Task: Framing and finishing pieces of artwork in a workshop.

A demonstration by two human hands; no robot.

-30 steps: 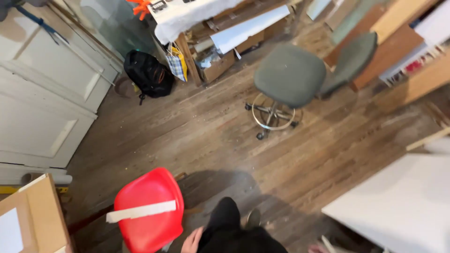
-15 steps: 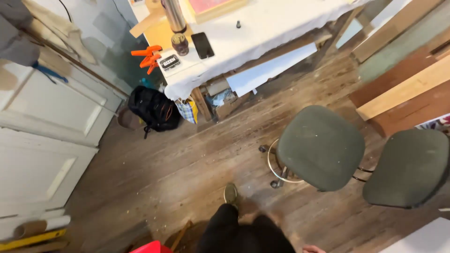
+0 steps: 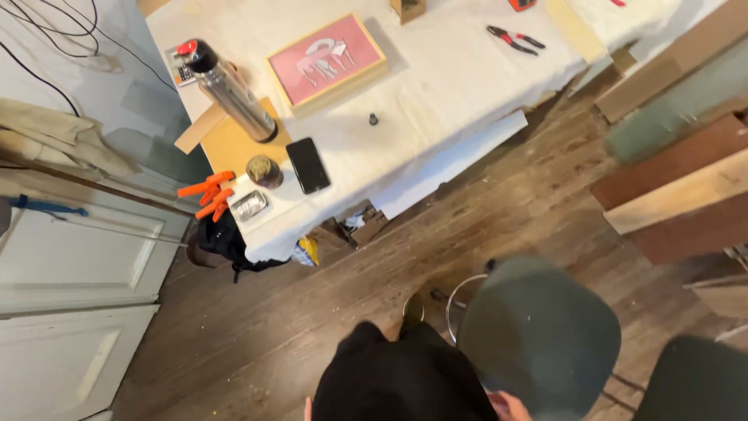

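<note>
At the bottom edge of the head view, only a sliver of the right hand is showing, lying just beside the near rim of the grey-green stool seat; whether it is touching the seat, and whether it is open or closed, I cannot tell. A small pale patch of the left hand is peeking out beside the person's black clothing, too little to say how its fingers are standing. The stool seat is sitting low in the right half of the frame, over the dark wooden floor, with its chrome foot ring showing to its left. A second dark seat is cutting into the bottom right corner.

Well apart from both hands, the white-covered surface is filling the top of the frame. On it a steel flask with a black and red cap is standing near the left end, with a black phone lying just below it and a small round jar just beside the phone. A pink picture in a pale wooden frame is lying near the middle, and red-handled pliers are resting further right. Orange clamps are hanging over the left edge, beside a small foil-like tray. A black bag is sitting on the floor below them, near white panelled doors. Wooden boards are leaning at the right.
</note>
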